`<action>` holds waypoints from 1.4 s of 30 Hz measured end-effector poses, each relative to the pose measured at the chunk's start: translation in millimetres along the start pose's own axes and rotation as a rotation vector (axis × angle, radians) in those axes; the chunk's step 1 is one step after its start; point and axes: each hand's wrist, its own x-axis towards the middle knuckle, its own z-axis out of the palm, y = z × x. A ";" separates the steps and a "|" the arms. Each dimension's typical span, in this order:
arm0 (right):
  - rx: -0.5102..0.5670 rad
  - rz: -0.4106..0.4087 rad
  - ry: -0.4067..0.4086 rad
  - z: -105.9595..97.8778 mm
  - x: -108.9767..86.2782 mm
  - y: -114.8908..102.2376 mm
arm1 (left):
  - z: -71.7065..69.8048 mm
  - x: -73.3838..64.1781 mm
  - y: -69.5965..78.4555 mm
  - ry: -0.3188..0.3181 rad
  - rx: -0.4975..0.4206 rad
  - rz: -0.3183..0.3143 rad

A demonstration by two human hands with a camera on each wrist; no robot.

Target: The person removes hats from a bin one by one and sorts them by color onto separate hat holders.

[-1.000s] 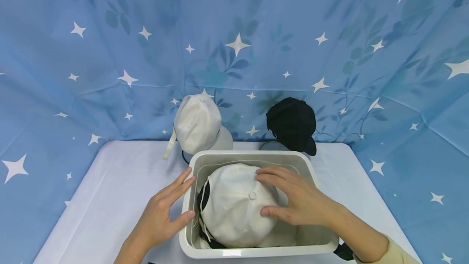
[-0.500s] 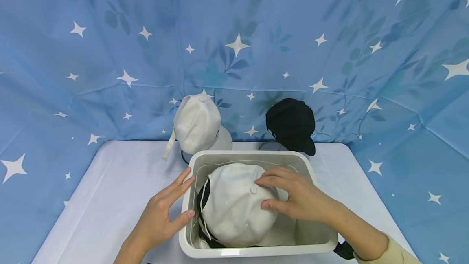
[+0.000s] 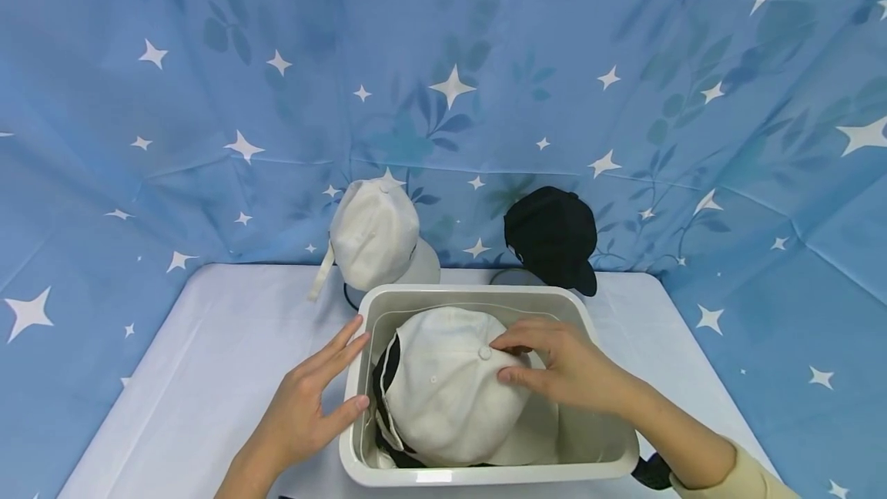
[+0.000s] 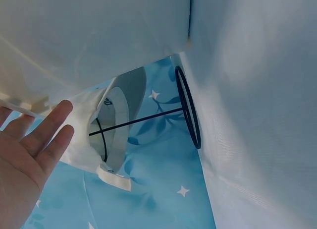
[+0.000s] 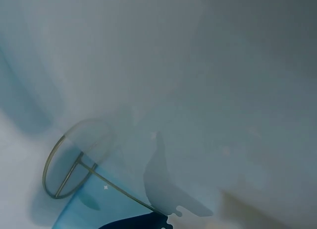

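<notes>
In the head view a white baseball cap (image 3: 450, 399) lies crown up in a light grey plastic bin (image 3: 471, 477), with black fabric showing beneath its left edge. My right hand (image 3: 564, 368) pinches the cap's crown between thumb and fingers, just right of the top button. My left hand (image 3: 305, 399) has its fingers spread and straight, the fingertips at the bin's left rim. In the left wrist view that hand (image 4: 29, 159) appears beside the bin's outer wall (image 4: 99, 35). The right hand itself is out of sight in the right wrist view.
Behind the bin, a white cap (image 3: 377, 233) and a black cap (image 3: 552, 237) sit on wire stands. One stand's round black base (image 4: 188, 107) shows in the left wrist view. A white cloth covers the table (image 3: 229, 345); a blue starred curtain (image 3: 277, 98) hangs behind.
My right thumb and fingers have drawn closer together on the cap's crown. The top button has shifted slightly up and right. My left hand stays at the rim.
</notes>
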 end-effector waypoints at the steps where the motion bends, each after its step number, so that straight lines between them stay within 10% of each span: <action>1: 0.012 0.008 -0.002 -0.5 0.2 -0.2 | 0.0 -0.2 0.0 -0.001 -0.001 -0.002; 42: -0.087 -0.095 0.059 -40.1 11.3 -14.3 | -1.2 -0.8 -3.5 -0.018 0.002 0.004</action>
